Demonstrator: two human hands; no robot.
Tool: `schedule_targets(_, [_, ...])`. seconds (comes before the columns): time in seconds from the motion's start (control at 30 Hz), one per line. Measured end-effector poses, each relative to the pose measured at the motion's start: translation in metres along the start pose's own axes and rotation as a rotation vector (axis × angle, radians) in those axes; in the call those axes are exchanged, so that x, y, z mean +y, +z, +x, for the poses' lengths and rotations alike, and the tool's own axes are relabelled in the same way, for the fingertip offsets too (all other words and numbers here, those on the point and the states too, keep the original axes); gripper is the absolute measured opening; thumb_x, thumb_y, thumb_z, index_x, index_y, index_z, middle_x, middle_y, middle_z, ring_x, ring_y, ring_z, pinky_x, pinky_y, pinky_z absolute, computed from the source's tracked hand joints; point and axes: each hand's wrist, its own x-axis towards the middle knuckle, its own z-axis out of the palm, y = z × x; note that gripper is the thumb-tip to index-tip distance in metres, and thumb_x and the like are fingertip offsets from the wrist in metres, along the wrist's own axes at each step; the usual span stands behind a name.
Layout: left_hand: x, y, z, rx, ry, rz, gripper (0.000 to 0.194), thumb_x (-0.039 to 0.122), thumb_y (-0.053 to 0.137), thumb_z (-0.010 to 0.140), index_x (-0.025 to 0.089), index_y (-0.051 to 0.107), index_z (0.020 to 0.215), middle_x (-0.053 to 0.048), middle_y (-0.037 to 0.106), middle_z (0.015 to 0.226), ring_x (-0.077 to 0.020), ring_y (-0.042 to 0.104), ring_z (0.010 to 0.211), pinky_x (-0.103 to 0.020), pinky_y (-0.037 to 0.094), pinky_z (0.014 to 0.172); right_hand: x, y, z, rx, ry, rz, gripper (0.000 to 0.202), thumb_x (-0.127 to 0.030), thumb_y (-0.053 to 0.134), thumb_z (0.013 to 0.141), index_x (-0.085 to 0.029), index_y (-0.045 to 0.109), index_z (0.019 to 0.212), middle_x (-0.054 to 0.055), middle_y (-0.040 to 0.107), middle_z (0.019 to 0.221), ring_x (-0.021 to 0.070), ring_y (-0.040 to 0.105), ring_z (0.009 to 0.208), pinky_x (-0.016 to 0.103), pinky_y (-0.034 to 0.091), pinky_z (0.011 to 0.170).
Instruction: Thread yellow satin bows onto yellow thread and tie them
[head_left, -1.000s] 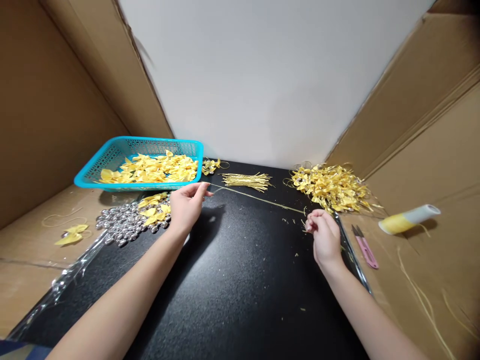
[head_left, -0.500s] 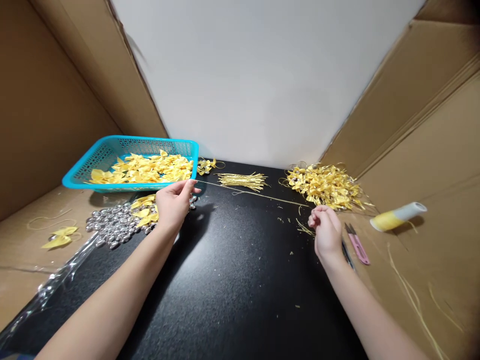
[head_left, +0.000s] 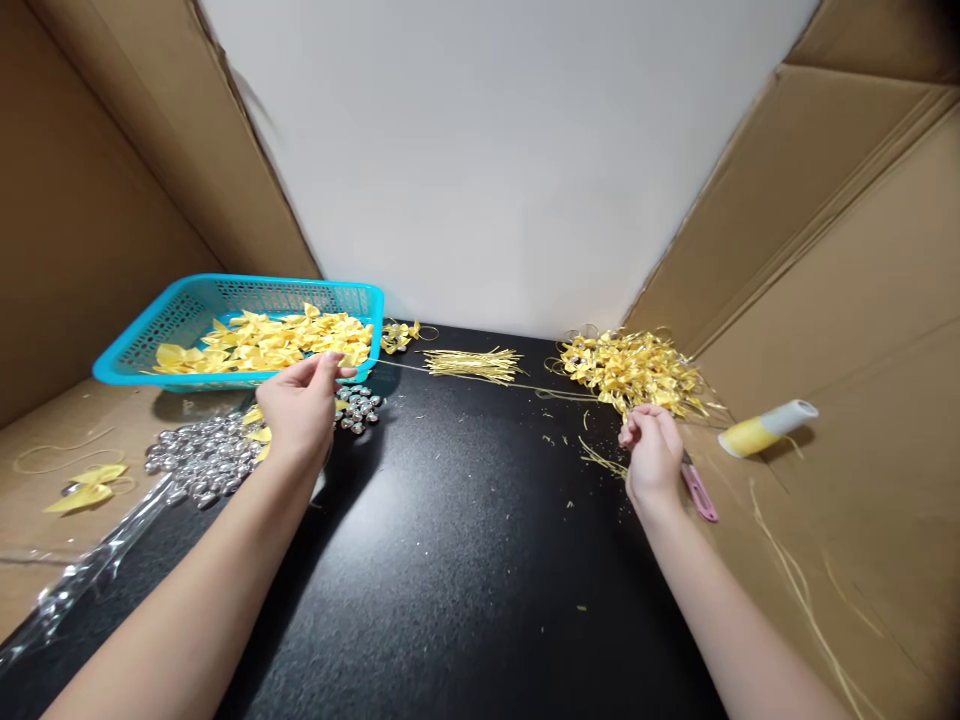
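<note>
The left hand (head_left: 304, 405) has moved farther left, widening the gap between the hands, and a small loop (head_left: 546, 394) in the thin yellow cord (head_left: 576, 397) now sits closer to the right hand (head_left: 654, 450). The cord stretches between the hands above a black tabletop (head_left: 465, 560), fingertips of both pinched on it. Just beyond lies a bundle of gold strands (head_left: 472, 363); near the left hand, silver beads (head_left: 206, 462) and a blue basket (head_left: 112, 368) of yellow ribbon pieces (head_left: 262, 340); near the right, a yellow heap (head_left: 634, 370) and pink snips (head_left: 699, 492)
</note>
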Motion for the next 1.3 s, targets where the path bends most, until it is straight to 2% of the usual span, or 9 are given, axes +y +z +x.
schedule_targets(0.27, [0.006, -0.023, 0.028, 0.181, 0.036, 0.001, 0.012, 0.017, 0.063, 0.074, 0.011, 0.072, 0.078, 0.003, 0.064, 0.052, -0.0105, 0.055, 0.054, -0.022, 0.047, 0.058, -0.003, -0.007, 0.012, 0.066, -0.015, -0.001, 0.017, -0.031, 0.056, 0.066, -0.021, 0.046, 0.074, -0.008, 0.040, 0.057, 0.0076, 0.038, 0.047, 0.023, 0.028, 0.046])
schedule_targets(0.47, [0.008, -0.052, 0.044, 0.275, 0.064, 0.049, 0.011, 0.019, 0.063, 0.071, 0.013, 0.072, 0.074, 0.002, 0.070, 0.062, -0.0106, 0.057, 0.057, -0.022, 0.048, 0.058, -0.004, -0.014, 0.021, 0.111, -0.018, -0.002, 0.015, -0.030, 0.058, 0.062, -0.023, 0.048, 0.071, -0.006, 0.042, 0.056, 0.0101, 0.037, 0.048, 0.027, 0.026, 0.046])
schedule_targets(0.77, [0.013, -0.098, 0.052, 0.284, 0.127, 0.098, 0.022, 0.032, 0.066, 0.070, 0.013, 0.074, 0.078, -0.003, 0.071, 0.063, -0.0124, 0.056, 0.056, -0.024, 0.047, 0.058, 0.004, -0.021, 0.036, 0.232, -0.023, 0.038, 0.015, -0.030, 0.061, 0.056, -0.027, 0.047, 0.061, -0.003, 0.039, 0.054, 0.0116, 0.032, 0.046, 0.033, 0.020, 0.049])
schedule_targets(0.87, [0.020, -0.103, 0.043, 0.183, 0.145, 0.121, 0.026, 0.037, 0.067, 0.069, 0.014, 0.075, 0.079, -0.004, 0.070, 0.064, -0.0123, 0.056, 0.055, -0.023, 0.047, 0.058, 0.008, -0.020, 0.026, 0.075, -0.068, -0.183, 0.009, -0.030, 0.062, 0.061, -0.028, 0.055, 0.065, 0.002, 0.049, 0.061, 0.0161, 0.041, 0.053, 0.038, 0.028, 0.054])
schedule_targets(0.93, [0.028, -0.103, 0.034, 0.094, 0.157, 0.145, 0.026, 0.038, 0.068, 0.070, 0.015, 0.076, 0.079, -0.003, 0.070, 0.063, -0.0119, 0.055, 0.055, -0.022, 0.046, 0.057, 0.011, -0.016, 0.015, -0.161, -0.171, -0.447, 0.011, -0.035, 0.063, 0.065, -0.027, 0.061, 0.072, 0.005, 0.059, 0.071, 0.0202, 0.051, 0.062, 0.041, 0.038, 0.062])
schedule_targets(1.03, [0.045, -0.098, 0.017, -0.052, 0.184, 0.196, 0.024, 0.039, 0.069, 0.073, 0.016, 0.077, 0.077, -0.003, 0.069, 0.061, -0.0118, 0.052, 0.052, -0.023, 0.043, 0.053, 0.014, -0.007, -0.001, -0.475, -0.440, -0.733, 0.019, -0.041, 0.058, 0.072, -0.023, 0.066, 0.073, 0.006, 0.067, 0.079, 0.0239, 0.058, 0.073, 0.042, 0.044, 0.072])
schedule_targets(1.13, [0.064, -0.088, -0.003, -0.207, 0.254, 0.231, 0.023, 0.039, 0.067, 0.076, 0.018, 0.077, 0.074, -0.003, 0.069, 0.061, -0.0127, 0.053, 0.051, -0.024, 0.043, 0.052, 0.011, 0.001, -0.009, -0.560, -0.644, -0.961, 0.018, -0.035, 0.054, 0.075, -0.024, 0.068, 0.071, 0.005, 0.069, 0.078, 0.0251, 0.061, 0.078, 0.040, 0.043, 0.072])
schedule_targets(1.2, [0.076, -0.079, -0.016, -0.300, 0.334, 0.250, 0.022, 0.038, 0.066, 0.078, 0.020, 0.076, 0.070, -0.003, 0.070, 0.061, -0.0137, 0.057, 0.053, -0.025, 0.045, 0.054, 0.002, 0.003, -0.010, -0.576, -0.630, -1.134, 0.015, -0.029, 0.056, 0.074, -0.024, 0.069, 0.070, 0.004, 0.071, 0.078, 0.0256, 0.063, 0.077, 0.039, 0.043, 0.070])
schedule_targets(1.3, [0.094, -0.067, -0.032, -0.404, 0.478, 0.252, 0.022, 0.035, 0.064, 0.081, 0.022, 0.074, 0.066, -0.002, 0.072, 0.063, -0.0152, 0.064, 0.058, -0.026, 0.050, 0.061, -0.021, 0.001, -0.011, -0.687, -0.382, -1.370, 0.010, -0.022, 0.063, 0.069, -0.025, 0.071, 0.065, 0.003, 0.071, 0.072, 0.0243, 0.064, 0.067, 0.035, 0.041, 0.061])
